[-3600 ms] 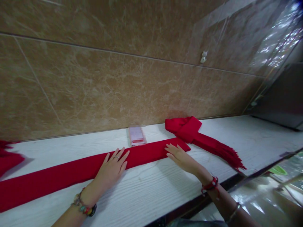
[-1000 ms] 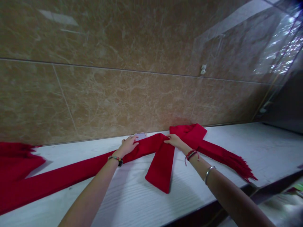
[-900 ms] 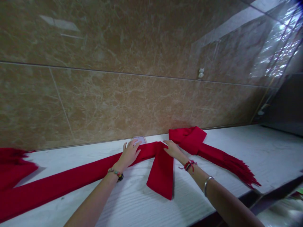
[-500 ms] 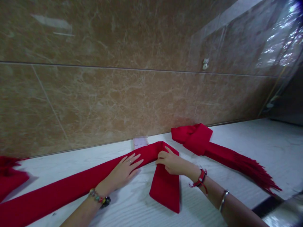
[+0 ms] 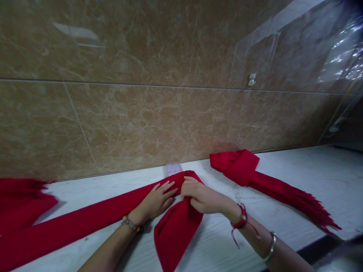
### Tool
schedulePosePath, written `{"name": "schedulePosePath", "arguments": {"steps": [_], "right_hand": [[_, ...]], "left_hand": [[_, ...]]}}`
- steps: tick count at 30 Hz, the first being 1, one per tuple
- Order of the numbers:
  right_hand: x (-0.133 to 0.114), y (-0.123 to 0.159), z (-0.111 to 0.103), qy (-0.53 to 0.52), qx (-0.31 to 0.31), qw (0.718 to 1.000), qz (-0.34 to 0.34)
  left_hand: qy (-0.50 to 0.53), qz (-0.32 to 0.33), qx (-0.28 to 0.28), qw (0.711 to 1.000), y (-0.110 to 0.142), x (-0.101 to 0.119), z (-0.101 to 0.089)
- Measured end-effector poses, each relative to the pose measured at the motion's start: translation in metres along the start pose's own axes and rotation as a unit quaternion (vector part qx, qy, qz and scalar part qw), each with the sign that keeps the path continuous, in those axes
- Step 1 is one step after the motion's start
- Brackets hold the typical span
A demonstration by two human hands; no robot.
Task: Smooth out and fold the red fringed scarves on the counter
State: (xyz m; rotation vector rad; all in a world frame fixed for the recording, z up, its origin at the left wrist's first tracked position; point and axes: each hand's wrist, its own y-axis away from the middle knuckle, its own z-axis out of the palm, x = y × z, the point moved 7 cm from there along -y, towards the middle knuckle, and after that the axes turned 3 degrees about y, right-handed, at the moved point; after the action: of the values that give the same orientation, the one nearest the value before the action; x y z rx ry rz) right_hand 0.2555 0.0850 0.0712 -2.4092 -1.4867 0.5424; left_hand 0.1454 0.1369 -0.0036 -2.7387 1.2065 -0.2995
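Observation:
A long red scarf (image 5: 93,217) runs folded in a narrow strip across the white tabletop, from the lower left to the middle. My left hand (image 5: 159,198) lies flat on the strip, fingers spread and pressing it down. Beside it, my right hand (image 5: 201,194) is closed on the scarf at its bend. From that grip the scarf's short end hangs toward me, tilted and partly lifted. Just behind the bend lies a small printed paper card (image 5: 173,169), partly covered by the scarf.
Another red scarf (image 5: 241,166), knotted and with a fringed end, lies at the right by the wall. More red fringed cloth (image 5: 22,204) is at the far left. A brown marble-look tiled wall (image 5: 159,121) borders the table (image 5: 300,170).
My right hand has pulled the scarf's short end up and to the left, so it now slants instead of lying straight. My left hand still rests on the strip. The view has shifted slightly.

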Motion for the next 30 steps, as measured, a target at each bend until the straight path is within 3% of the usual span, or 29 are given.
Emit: {"name": "schedulePosePath", "arguments": {"steps": [3, 6, 9, 12, 14, 16, 19, 22, 25, 30], "right_hand": [[-0.018, -0.014, 0.042, 0.046, -0.090, 0.993, -0.065], [-0.004, -0.014, 0.056, 0.070, -0.068, 0.995, -0.036], [0.034, -0.002, 0.037, 0.038, 0.025, 0.998, 0.046], [0.091, 0.015, 0.018, 0.032, 0.111, 0.977, 0.181], [0.125, 0.023, 0.019, 0.034, 0.126, 0.957, 0.258], [0.144, 0.023, 0.028, 0.027, 0.114, 0.952, 0.282], [0.151, 0.014, 0.038, 0.008, 0.077, 0.965, 0.249], [0.143, -0.001, 0.040, 0.010, -0.017, 0.988, 0.153], [0.138, -0.013, 0.033, 0.013, -0.108, 0.992, 0.069], [0.144, -0.025, 0.024, -0.005, -0.153, 0.988, 0.035]], "left_hand": [[0.020, 0.002, -0.001, 1.000, 0.006, -0.004, -0.002], [0.053, -0.016, 0.020, 0.998, 0.020, -0.008, -0.008], [0.108, -0.056, 0.059, 0.991, 0.037, -0.006, -0.020], [0.164, -0.093, 0.055, 0.980, 0.046, 0.008, -0.024], [0.194, -0.123, 0.040, 0.972, 0.045, 0.018, -0.022], [0.220, -0.153, 0.026, 0.963, 0.042, 0.025, -0.018], [0.251, -0.176, 0.011, 0.952, 0.037, 0.030, -0.010], [0.281, -0.203, 0.006, 0.938, 0.037, 0.026, -0.006], [0.362, -0.213, 0.011, 0.907, 0.041, 0.022, -0.008], [0.440, -0.222, -0.021, 0.870, 0.049, 0.019, -0.014]]}}
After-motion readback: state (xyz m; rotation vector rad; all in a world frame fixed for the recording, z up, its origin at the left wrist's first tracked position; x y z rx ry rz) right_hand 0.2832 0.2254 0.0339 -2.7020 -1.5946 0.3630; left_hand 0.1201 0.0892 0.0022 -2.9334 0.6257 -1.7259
